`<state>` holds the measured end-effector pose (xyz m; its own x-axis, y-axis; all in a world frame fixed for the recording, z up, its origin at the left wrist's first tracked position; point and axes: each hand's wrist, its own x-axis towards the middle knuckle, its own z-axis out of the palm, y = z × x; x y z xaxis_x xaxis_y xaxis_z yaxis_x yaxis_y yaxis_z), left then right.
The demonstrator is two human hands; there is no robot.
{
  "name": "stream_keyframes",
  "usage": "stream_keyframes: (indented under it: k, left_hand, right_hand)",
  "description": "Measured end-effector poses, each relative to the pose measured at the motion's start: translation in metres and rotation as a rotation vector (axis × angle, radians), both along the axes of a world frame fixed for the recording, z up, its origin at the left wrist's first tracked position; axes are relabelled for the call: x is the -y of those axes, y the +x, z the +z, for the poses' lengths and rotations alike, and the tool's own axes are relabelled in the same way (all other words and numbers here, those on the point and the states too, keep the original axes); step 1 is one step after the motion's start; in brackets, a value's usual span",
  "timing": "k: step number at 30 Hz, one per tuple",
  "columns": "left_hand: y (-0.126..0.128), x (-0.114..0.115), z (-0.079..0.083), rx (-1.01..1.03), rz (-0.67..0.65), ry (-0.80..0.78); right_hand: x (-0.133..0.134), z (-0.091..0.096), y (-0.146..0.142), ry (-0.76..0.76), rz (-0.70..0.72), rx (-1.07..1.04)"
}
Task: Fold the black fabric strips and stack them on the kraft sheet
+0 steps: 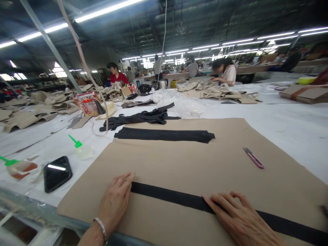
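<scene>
A long black fabric strip (169,197) lies across a beige sheet (179,160) in front of me and runs out past the right edge of view. My left hand (116,196), with a bracelet on its wrist, rests at the strip's left end, its fingers stretched out and the fingertips touching that end. Further right, my right hand (230,213) lies over the strip with its fingers spread, pressing on it. Behind the hands a neat stack of black strips (164,134) sits on the sheet. Pink-handled thread snips (253,158) lie to the right.
A loose heap of black strips (143,118) is beyond the stack. At left are a phone (57,173) and two green-tipped squeeze bottles (83,150). A hanging cable (85,65) comes down at left. Clear plastic (179,102) and beige pieces lie farther back, with people working beyond.
</scene>
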<state>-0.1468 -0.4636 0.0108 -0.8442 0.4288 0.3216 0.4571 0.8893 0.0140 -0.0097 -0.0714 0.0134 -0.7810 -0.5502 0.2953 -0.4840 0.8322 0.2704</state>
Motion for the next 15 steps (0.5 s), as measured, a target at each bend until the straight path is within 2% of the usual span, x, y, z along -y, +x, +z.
stream_keyframes:
  k: [4,10,15]
  left_hand:
    - [0.007,0.0,-0.01,0.054,-0.096,-0.028]
    - [0.004,0.029,-0.018,0.144,-0.012,0.033]
    - [-0.003,0.051,-0.011,0.233,0.05,0.123]
  right_hand:
    - [0.0,-0.001,0.001,0.0,-0.001,-0.02]
    - [-0.004,-0.01,0.0,0.04,0.007,0.018]
    - [-0.005,-0.014,-0.001,-0.03,0.003,-0.019]
